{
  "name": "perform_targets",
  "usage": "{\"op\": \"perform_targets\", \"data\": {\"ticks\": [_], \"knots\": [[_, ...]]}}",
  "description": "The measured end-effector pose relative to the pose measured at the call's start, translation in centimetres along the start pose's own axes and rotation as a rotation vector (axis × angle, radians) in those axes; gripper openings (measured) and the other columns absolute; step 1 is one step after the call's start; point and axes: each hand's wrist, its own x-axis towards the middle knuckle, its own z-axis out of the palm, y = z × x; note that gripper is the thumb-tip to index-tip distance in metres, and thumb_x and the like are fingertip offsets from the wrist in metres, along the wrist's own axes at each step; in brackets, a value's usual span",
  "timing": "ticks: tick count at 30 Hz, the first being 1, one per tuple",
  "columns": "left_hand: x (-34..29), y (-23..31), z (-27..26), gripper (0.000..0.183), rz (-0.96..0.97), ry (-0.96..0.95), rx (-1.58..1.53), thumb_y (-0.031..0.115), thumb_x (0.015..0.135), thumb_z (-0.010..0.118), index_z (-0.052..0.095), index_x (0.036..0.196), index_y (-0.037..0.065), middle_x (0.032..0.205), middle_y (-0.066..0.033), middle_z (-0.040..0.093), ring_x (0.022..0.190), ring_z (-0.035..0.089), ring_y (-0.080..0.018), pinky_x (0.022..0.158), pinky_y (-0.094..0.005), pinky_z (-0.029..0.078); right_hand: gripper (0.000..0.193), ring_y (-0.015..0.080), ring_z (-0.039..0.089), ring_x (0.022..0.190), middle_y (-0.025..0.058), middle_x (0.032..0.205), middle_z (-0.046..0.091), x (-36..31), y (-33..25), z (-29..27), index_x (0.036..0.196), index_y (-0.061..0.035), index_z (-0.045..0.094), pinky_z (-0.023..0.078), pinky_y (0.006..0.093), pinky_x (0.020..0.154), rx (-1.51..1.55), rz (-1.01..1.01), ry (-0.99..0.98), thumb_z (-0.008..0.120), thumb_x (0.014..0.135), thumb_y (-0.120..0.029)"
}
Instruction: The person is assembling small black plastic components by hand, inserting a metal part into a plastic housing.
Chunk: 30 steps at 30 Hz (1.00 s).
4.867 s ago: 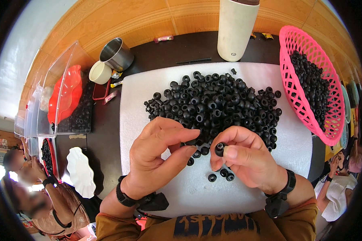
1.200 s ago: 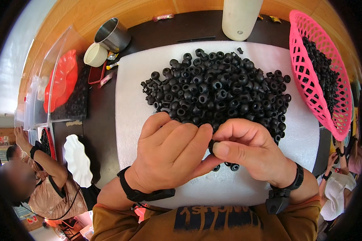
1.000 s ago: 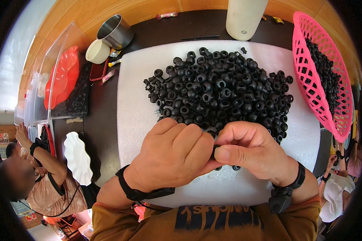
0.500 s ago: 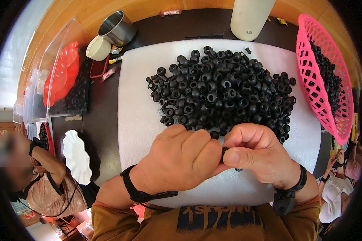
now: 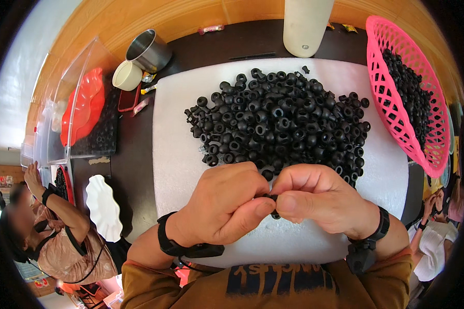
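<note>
My left hand (image 5: 222, 205) and my right hand (image 5: 322, 200) meet at the near edge of a pile of hollow, ball-shaped black pieces (image 5: 278, 121). A small black piece (image 5: 269, 198) is pinched between the thumbs and fingers of both hands. Most of it is covered by the fingertips, so its exact shape cannot be made out. Another dark bit shows just below the right fingertips. The pile lies on a white foam board (image 5: 171, 134), its nearest pieces close beyond my knuckles.
At the right stands a pink lattice basket (image 5: 436, 169) with small black pieces inside. A pale tumbler (image 5: 305, 28) is at the back. Farther left are a metal cup (image 5: 160, 55), a cream cup (image 5: 127, 76), a clear bin with a red tray (image 5: 82, 110), a white scalloped dish (image 5: 103, 208) and a person (image 5: 69, 252).
My left hand has rolled so that its thumb now shows stretched toward the right fingertips. Both hands have shifted slightly left, and more of the small black piece shows between them.
</note>
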Motion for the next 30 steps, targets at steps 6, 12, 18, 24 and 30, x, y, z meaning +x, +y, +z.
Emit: {"op": "perform_targets", "data": {"ticks": [6, 12, 18, 24, 30], "knots": [[0.4, 0.4, -0.1, 0.008, -0.006, 0.013, -0.012, 0.003, 0.078, 0.056, 0.054, 0.07, 0.003, 0.06, -0.0086, 0.046, 0.05, 0.044, -0.0258, 0.045, -0.0358, 0.033, 0.015, -0.0004, 0.045, 0.071, -0.0052, 0.079, 0.055, -0.2, 0.3, 0.6, 0.093, -0.0038, 0.06, 0.038, 0.0171, 0.059, -0.245, -0.057, 0.11, 0.06, 0.091, -0.018], [-0.1, 0.4, 0.3, 0.014, -0.07, 0.065, 0.08, 0.008, 0.08, 0.054, 0.053, 0.067, 0.003, 0.058, -0.0094, 0.046, 0.048, 0.044, -0.0269, 0.044, -0.036, 0.032, 0.013, 0.0001, 0.047, 0.075, -0.0046, 0.082, 0.056, 0.1, -0.5, 0.1, 0.096, -0.0028, 0.059, 0.04, 0.018, 0.063, -0.407, -0.014, 0.04, 0.059, 0.091, -0.015], [-1.5, 0.7, 0.7, 0.028, -0.186, 0.323, -0.261, 0.019, 0.09, 0.048, 0.05, 0.068, 0.002, 0.061, -0.0063, 0.046, 0.051, 0.042, -0.0151, 0.046, -0.028, 0.031, 0.015, 0.0041, 0.05, 0.068, -0.0014, 0.078, 0.057, -0.9, -1.0, 0.8, 0.098, -0.0036, 0.059, 0.041, 0.0197, 0.058, -0.137, -0.108, 0.025, 0.059, 0.091, -0.018], [-1.3, 0.9, 1.0, 0.026, -0.315, 0.386, -0.345, 0.02, 0.093, 0.047, 0.051, 0.073, 0.002, 0.064, -0.0033, 0.046, 0.053, 0.038, -0.0095, 0.048, -0.0223, 0.029, 0.045, 0.0188, 0.056, 0.065, 0.0074, 0.077, 0.062, -3.1, -6.8, -2.4, 0.102, -0.0029, 0.056, 0.047, 0.0328, 0.062, 0.487, -0.893, -0.039, 0.039, 0.096, -0.044], [-0.8, 0.6, 0.9, 0.019, -0.325, 0.237, -0.104, 0.012, 0.089, 0.05, 0.056, 0.074, 0.002, 0.063, -0.004, 0.05, 0.053, 0.044, -0.0116, 0.049, -0.025, 0.034, 0.059, 0.0143, 0.043, 0.08, 0.0006, 0.101, 0.051, -4.7, -8.2, -3.1, 0.136, 0.0017, 0.034, 0.036, 0.0298, 0.073, 0.256, -0.934, 0.016, 0.033, 0.096, -0.042]]}}
